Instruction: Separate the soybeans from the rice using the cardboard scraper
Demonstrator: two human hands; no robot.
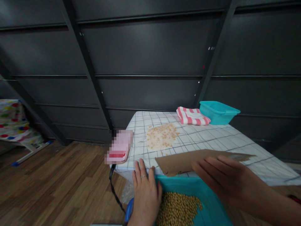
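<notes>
My left hand [147, 193], a ring on one finger, lies with its fingers stretched out at the table's near edge, its thumb beside the rim of a teal plastic basin [211, 205]. Yellowish soybeans [180, 207] cover part of the basin's bottom. A flat piece of brown cardboard [178, 161], rough along its near edge, is in my right hand [223, 179], slanting above the basin's far rim; the right fingertips are partly blurred. Beyond it, a patch of white grains mixed with soybeans [162, 137] is spread on the checked tablecloth [195, 136].
A folded pink-and-white striped towel [192, 116] and a second teal basin [218, 113] sit at the back right. A pixelated pink object [119, 147] rests on the left edge, a black strap [113, 185] hanging below it. Dark panelled wall [145, 47] stands behind.
</notes>
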